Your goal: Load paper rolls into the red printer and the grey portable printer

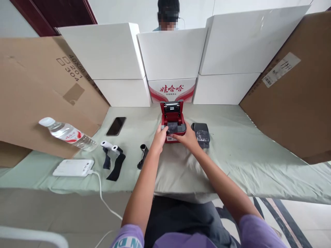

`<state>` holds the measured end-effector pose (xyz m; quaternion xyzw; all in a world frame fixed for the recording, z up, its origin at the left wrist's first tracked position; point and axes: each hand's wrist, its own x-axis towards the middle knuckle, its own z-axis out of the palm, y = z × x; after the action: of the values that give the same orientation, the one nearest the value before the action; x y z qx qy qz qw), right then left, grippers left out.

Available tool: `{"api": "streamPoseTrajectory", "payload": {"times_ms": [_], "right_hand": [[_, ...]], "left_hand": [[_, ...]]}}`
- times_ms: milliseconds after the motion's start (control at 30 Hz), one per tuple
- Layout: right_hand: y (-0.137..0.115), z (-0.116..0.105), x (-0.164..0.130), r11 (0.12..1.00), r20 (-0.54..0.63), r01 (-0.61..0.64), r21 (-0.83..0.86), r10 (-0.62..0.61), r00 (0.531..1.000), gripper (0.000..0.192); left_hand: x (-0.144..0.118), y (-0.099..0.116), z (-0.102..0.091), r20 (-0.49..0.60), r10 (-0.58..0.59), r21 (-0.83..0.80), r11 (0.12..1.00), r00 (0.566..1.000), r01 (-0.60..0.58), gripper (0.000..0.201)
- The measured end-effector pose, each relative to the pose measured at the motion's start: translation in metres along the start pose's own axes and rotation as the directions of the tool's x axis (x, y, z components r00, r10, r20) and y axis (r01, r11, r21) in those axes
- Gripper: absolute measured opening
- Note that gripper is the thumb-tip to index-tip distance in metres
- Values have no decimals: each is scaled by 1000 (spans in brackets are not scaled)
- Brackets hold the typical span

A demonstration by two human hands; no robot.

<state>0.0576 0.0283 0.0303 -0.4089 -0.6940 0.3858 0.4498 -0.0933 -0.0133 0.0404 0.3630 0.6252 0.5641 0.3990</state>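
Observation:
A small red-and-grey label printer (174, 138) stands before me with its lid (172, 107) raised and tilted back. A black roller shows inside the lid. In the printer's front part lies a dark, glossy strip of ribbon (172, 127). My left hand (159, 137) grips the printer's left side, its thumb resting at the ribbon's left edge. My right hand (188, 137) is closed around the right front corner, thumb reaching across the front. The fingers' undersides are hidden. Just right of the right hand is a dark packet with a creased, shiny face (201, 135).
Left of my arms lie a loose black ribbon roll (143, 156), two white-cored rolls (111, 148) with dark tails, a phone (116, 126), a white power bank (73, 168) with cable and a water bottle (69, 133). White boxes (170, 55) and brown cardboard (292, 89) wall the table.

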Motion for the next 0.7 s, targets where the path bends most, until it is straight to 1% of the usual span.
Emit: {"api": "streamPoseTrajectory", "payload": {"times_ms": [100,133,167,200,233,267,300,333,367,400,433,500,600,667,700], "right_hand": [[1,-5,-22,999,49,-51,-7,51,997,100],[3,-7,-24,999,78,-47,1,46,996,102],[5,-9,-25,999,103,-35,17,33,994,103],[8,-11,-24,999,112,-22,45,17,994,101],[12,-13,-22,996,99,-13,86,4,995,97],[16,-14,-19,990,68,-7,138,-2,998,91],[20,-14,-16,982,26,-3,191,-2,1000,85],[24,-14,-14,972,-13,6,237,-3,1000,80],[29,-12,-13,963,-41,22,270,-12,999,77],[33,-9,-13,957,-50,45,286,-32,998,75],[37,-6,-14,955,-49,70,287,-59,997,74],[44,0,-20,957,-35,111,269,-105,994,71],[51,6,-27,954,-39,118,275,-111,993,69],[53,6,-28,951,-49,96,294,-85,995,69],[54,6,-28,951,-50,86,297,-74,996,70]], "left_hand": [[-16,-12,-2,-29,-79,53,995,996,80,60],[-18,-13,-4,-47,-72,102,992,996,76,60],[-20,-12,-7,-70,-29,167,985,997,40,60],[-22,-9,-11,-85,55,245,969,995,-33,59],[-25,-4,-16,-65,171,339,930,983,-139,58],[-28,1,-21,9,296,437,858,955,-270,58],[-32,6,-26,135,398,517,753,908,-407,57],[-37,11,-31,284,450,568,633,847,-526,58],[-41,13,-33,421,453,592,519,786,-616,56],[-44,14,-35,518,438,599,427,735,-677,53],[-47,13,-35,568,435,602,360,699,-713,46],[-50,7,-30,570,504,601,282,649,-748,36],[-50,-4,-18,509,634,584,242,582,-775,37],[-51,-7,-11,482,673,577,239,562,-781,34],[-51,-5,-9,477,678,572,243,559,-783,32]]}}
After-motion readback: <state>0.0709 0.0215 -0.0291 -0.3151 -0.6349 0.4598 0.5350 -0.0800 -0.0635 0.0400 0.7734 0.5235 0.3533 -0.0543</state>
